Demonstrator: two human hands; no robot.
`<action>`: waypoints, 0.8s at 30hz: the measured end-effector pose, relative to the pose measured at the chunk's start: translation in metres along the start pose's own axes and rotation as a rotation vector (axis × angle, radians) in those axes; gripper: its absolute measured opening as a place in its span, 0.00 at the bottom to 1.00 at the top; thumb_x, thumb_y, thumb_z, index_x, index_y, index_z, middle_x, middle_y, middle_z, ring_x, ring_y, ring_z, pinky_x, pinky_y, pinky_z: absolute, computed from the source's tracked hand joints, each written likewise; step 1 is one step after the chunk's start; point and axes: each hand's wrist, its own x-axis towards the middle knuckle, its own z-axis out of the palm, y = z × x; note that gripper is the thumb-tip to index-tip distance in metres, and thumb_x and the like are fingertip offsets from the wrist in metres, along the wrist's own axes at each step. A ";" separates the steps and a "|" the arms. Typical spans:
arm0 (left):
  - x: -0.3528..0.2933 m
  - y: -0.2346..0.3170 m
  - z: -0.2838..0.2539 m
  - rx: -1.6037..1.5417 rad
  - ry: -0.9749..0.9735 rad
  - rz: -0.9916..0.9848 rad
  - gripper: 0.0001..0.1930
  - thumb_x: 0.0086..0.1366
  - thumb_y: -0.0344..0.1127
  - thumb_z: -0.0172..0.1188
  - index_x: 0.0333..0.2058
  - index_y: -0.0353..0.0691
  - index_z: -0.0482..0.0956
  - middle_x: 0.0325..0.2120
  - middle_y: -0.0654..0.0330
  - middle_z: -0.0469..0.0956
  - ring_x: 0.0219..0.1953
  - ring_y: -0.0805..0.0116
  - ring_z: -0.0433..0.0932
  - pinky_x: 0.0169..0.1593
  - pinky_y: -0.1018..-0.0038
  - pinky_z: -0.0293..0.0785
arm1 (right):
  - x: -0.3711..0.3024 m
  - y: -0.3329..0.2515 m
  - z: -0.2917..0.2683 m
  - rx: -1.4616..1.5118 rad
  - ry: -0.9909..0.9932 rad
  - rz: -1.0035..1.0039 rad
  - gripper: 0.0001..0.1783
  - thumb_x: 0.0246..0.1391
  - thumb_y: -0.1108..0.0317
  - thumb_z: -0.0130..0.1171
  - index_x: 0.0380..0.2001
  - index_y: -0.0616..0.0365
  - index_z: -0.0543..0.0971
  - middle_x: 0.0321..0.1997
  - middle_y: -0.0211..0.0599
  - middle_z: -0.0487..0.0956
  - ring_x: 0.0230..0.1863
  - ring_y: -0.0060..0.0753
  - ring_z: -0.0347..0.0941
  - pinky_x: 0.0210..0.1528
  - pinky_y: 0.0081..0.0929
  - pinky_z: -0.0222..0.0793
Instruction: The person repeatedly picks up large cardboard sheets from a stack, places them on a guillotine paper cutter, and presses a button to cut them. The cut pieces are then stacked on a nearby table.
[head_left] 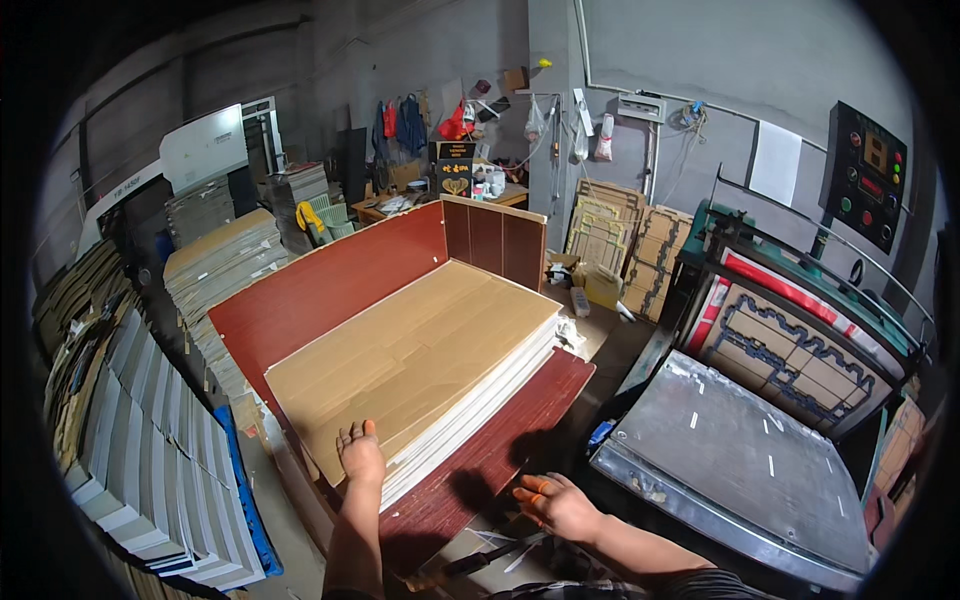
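My left hand (361, 455) lies with fingers stretched on the near left corner of a stack of brown cardboard sheets (430, 340), whose edges show white. My right hand (560, 507) hangs apart from the stack, over the near edge of the dark red board (545, 400). Its fingers, with orange covers on some, are loosely bent, and I see nothing in them. Below it is a dark bar-like thing (490, 556), partly hidden. The sheets rest on that red board, with a red side panel (335, 280) and a brown back panel (495, 236) standing around them.
At my right stands a press with a flat metal plate (740, 450), a raised cutting die (790, 350) and a button panel (866, 175). Tall piles of grey-white sheets (160, 450) stand at left. More dies (607, 225) lean against the wall, near a cluttered table (385, 207).
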 end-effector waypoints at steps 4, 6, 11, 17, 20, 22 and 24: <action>-0.006 0.003 0.017 -0.031 0.011 -0.013 0.18 0.69 0.34 0.43 0.54 0.35 0.71 0.53 0.48 0.74 0.58 0.45 0.68 0.63 0.56 0.59 | -0.094 -0.027 -0.100 0.053 -0.063 0.232 0.19 0.50 0.66 0.62 0.46 0.56 0.79 0.52 0.46 0.77 0.50 0.44 0.75 0.54 0.36 0.69; -0.014 -0.053 0.047 -0.156 0.076 -0.198 0.16 0.68 0.34 0.46 0.50 0.36 0.75 0.48 0.44 0.76 0.52 0.46 0.73 0.56 0.56 0.66 | -0.138 -0.035 -0.139 0.141 -0.009 0.464 0.18 0.51 0.66 0.61 0.47 0.56 0.79 0.51 0.46 0.77 0.50 0.43 0.75 0.53 0.34 0.70; 0.008 -0.026 -0.041 -0.170 -0.188 0.148 0.15 0.66 0.39 0.50 0.39 0.33 0.79 0.37 0.40 0.79 0.38 0.42 0.78 0.39 0.54 0.73 | -0.291 -0.066 -0.211 0.562 0.917 1.241 0.16 0.52 0.72 0.59 0.46 0.62 0.78 0.50 0.42 0.77 0.52 0.37 0.74 0.53 0.34 0.71; 0.022 0.023 -0.046 0.072 -0.650 -0.342 0.27 0.67 0.39 0.47 0.63 0.39 0.60 0.62 0.52 0.62 0.60 0.52 0.68 0.60 0.62 0.66 | -0.433 -0.115 -0.244 -0.047 1.043 1.328 0.17 0.47 0.87 0.57 0.43 0.66 0.78 0.44 0.44 0.78 0.44 0.34 0.77 0.48 0.26 0.73; 0.002 0.009 -0.002 0.151 -0.552 -0.521 0.30 0.69 0.40 0.43 0.66 0.37 0.51 0.69 0.56 0.49 0.65 0.48 0.60 0.64 0.56 0.59 | -0.464 -0.130 -0.248 -0.378 0.610 1.180 0.16 0.47 0.88 0.55 0.41 0.65 0.79 0.44 0.44 0.78 0.43 0.33 0.77 0.45 0.25 0.74; 0.005 -0.008 0.017 0.194 -0.475 -0.632 0.30 0.70 0.40 0.42 0.67 0.35 0.48 0.71 0.58 0.41 0.67 0.46 0.56 0.65 0.52 0.56 | -0.479 -0.137 -0.243 -0.404 0.621 1.210 0.16 0.47 0.88 0.55 0.40 0.64 0.79 0.43 0.42 0.77 0.43 0.30 0.77 0.44 0.23 0.74; 0.002 0.049 0.015 0.337 -0.482 -0.370 0.29 0.72 0.52 0.35 0.62 0.36 0.60 0.61 0.47 0.64 0.62 0.49 0.66 0.62 0.46 0.59 | -0.509 -0.158 -0.241 -0.414 0.754 1.310 0.16 0.46 0.89 0.56 0.38 0.63 0.80 0.40 0.40 0.77 0.41 0.28 0.76 0.43 0.21 0.73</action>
